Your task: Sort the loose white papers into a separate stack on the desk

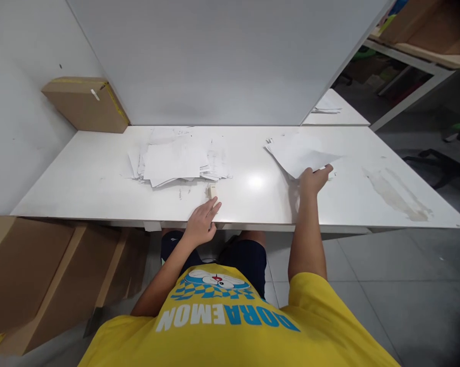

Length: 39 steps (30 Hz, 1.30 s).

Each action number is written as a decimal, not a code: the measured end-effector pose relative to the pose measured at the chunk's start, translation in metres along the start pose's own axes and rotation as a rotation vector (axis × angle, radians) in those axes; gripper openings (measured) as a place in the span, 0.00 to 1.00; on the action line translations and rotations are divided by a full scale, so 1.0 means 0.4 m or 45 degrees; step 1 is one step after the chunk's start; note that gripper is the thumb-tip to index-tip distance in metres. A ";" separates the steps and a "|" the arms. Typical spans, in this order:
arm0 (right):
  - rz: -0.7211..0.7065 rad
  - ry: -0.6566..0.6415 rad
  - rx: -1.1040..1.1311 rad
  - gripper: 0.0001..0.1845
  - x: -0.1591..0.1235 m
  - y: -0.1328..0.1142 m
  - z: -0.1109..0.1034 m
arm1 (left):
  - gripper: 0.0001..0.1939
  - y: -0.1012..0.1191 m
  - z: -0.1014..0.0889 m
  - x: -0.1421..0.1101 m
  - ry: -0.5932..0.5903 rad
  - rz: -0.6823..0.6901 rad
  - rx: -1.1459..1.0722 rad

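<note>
My right hand [315,179] grips the near right edge of white paper [296,153], lifting that side into a bend over the desk. More sheet edges show at its far left corner; how many sheets are in my grip I cannot tell. My left hand [202,221] rests at the front edge of the white desk [252,209], fingers stretched forward. Its fingertips meet the near end of a small cream-coloured block [213,191], perhaps an eraser. Beyond that block lies a loose, uneven pile of white paper [172,160], some sheets smudged grey.
A closed cardboard box [88,107] leans in the back left corner against a tall white panel [214,61]. Large cardboard boxes [54,275] stand below left. Grey smears [398,193] mark the desk's right side. Farther right are another table [416,58] and a chair base [439,163].
</note>
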State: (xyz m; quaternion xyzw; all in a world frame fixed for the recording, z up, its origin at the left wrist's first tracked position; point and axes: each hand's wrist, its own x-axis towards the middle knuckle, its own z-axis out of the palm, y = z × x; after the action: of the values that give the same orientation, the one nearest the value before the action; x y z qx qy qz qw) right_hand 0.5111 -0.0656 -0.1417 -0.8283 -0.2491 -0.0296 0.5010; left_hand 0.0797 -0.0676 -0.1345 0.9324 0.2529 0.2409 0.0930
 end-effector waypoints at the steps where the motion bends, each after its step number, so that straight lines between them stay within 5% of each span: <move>1: 0.068 0.029 -0.055 0.35 0.001 -0.008 0.005 | 0.40 0.001 0.000 -0.001 -0.002 0.001 0.002; 5: 0.251 0.086 -0.308 0.43 -0.018 -0.034 0.017 | 0.41 0.012 -0.001 -0.008 -0.019 0.010 -0.005; 9: 0.171 0.204 -0.377 0.38 -0.041 -0.028 0.012 | 0.41 0.000 -0.027 -0.006 0.017 -0.038 -0.034; 13: 0.020 0.189 -0.306 0.29 -0.056 -0.005 0.008 | 0.32 -0.118 -0.077 0.046 0.201 -0.116 0.146; 16: -0.040 0.203 -0.251 0.26 -0.064 0.002 0.015 | 0.30 -0.239 -0.103 0.099 0.203 -0.232 0.243; 19: -0.087 0.208 -0.215 0.25 -0.074 0.004 0.020 | 0.29 -0.304 -0.109 0.119 0.227 -0.324 0.259; 29: -0.073 0.138 -0.143 0.20 -0.088 0.015 0.005 | 0.26 -0.258 -0.115 0.082 0.306 -0.280 0.386; 39: -0.095 0.093 -0.116 0.15 -0.092 0.016 0.013 | 0.36 -0.294 -0.096 0.072 0.368 -0.470 0.315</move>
State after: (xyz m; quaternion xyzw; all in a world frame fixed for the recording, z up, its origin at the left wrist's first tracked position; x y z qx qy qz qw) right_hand 0.4807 -0.0777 -0.1606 -0.8387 -0.2598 -0.0897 0.4700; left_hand 0.0324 0.0498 -0.1245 0.8307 0.4568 0.3178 -0.0166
